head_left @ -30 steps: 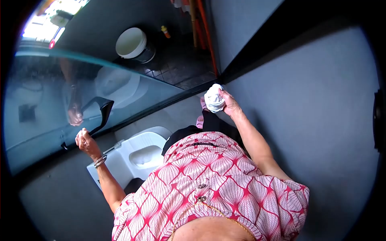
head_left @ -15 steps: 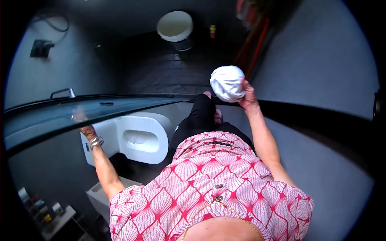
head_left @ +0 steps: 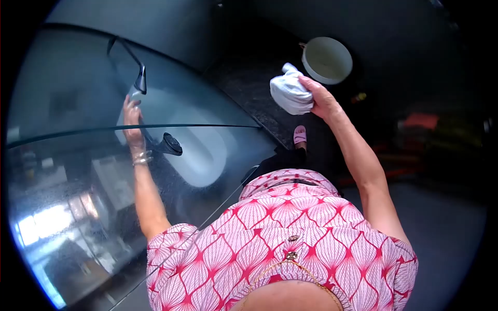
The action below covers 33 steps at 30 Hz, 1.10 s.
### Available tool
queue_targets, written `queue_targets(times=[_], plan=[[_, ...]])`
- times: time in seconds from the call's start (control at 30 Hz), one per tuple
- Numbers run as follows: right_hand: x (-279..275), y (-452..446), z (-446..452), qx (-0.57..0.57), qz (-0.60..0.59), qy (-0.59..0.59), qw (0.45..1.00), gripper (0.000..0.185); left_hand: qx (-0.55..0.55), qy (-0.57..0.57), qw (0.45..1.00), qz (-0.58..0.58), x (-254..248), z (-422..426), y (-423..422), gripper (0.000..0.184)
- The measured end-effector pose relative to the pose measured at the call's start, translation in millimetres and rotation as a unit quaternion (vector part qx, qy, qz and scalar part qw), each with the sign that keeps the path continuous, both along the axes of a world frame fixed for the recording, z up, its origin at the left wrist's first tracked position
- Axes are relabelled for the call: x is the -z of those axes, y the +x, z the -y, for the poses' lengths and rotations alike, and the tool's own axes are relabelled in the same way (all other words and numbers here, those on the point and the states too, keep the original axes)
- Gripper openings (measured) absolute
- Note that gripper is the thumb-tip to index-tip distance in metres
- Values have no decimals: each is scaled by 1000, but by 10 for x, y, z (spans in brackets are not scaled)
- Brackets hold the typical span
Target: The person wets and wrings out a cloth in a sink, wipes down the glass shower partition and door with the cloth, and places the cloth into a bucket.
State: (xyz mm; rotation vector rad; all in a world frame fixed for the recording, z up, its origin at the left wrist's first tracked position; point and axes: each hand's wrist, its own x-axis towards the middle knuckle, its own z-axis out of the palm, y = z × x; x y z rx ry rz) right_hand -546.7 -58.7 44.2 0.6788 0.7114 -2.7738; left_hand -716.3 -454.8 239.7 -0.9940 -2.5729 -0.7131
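A bundled white cloth [head_left: 290, 93] is in my right hand [head_left: 321, 98], held out ahead of me above the dark floor. My fingers press against its right side. On the left, my left hand [head_left: 133, 118] reaches up at the glass panel [head_left: 78, 150], near a dark metal handle [head_left: 141, 78]. Its fingers are partly blurred by the glass and its reflections, and I cannot make out whether they hold anything. Metal bangles circle that wrist. Below and to the right of this hand is a round black fitting [head_left: 171, 144].
A pale toilet [head_left: 199, 166] shows through the glass. A white bucket [head_left: 327, 60] stands on the dark floor beyond my right hand. One foot in a pink sandal [head_left: 300, 136] is ahead of me. Blurred red items [head_left: 421, 122] lie at the right.
The view has turned, and the glass panel now spreads across the left side. The bucket appears farther right. My left hand has risen along the glass; the cloth stays in my right hand.
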Motion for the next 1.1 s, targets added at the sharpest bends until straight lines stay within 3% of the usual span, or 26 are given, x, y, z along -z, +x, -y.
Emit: queue_targets(times=[0.13,0.33,0.47,0.5,0.53,0.63,0.7,0.77,0.83,0.9,0.93,1.0,1.03,1.1], plan=[[-93,-194,137,-117,25,49,992,38,-71,11,994,88,-88,-241,220,22],[-609,-456,501,-305,-70,59,948,48,-128,-55,990,27,-326,-404,623,29],[-943,-572,441,-379,-123,64,915,37,-192,-4,981,4,-596,-776,1187,26],[-981,-627,404,-397,-138,70,904,31,-207,102,971,66,-597,-797,1413,29],[-999,-702,374,-423,-153,83,889,27,-218,200,947,120,-639,-843,1647,34],[-1050,-894,424,-493,-184,108,843,16,-360,189,881,244,-523,-668,2560,36],[-1151,-959,434,-471,-235,142,838,14,-438,222,823,286,-277,-709,3303,35],[-1186,-1290,480,-440,-327,198,813,33,-549,205,752,303,-120,-959,3867,32],[-1582,-1473,561,-412,-340,256,806,45,-601,198,699,334,139,-1118,4405,30],[-1649,-1989,765,-452,-310,199,812,49,-592,193,701,348,350,-1436,4743,28],[-1734,-2192,860,-475,-253,168,826,61,-665,168,612,394,297,-1759,4656,29],[-1664,-2710,1129,-472,-226,186,832,63,-644,194,633,383,445,-2142,4619,29],[-1746,-2809,1570,-503,-246,189,807,60,-638,213,633,383,387,-1840,4719,28],[-2041,-2661,1606,-502,-251,231,795,46,-617,277,638,369,427,-2272,4508,27]])
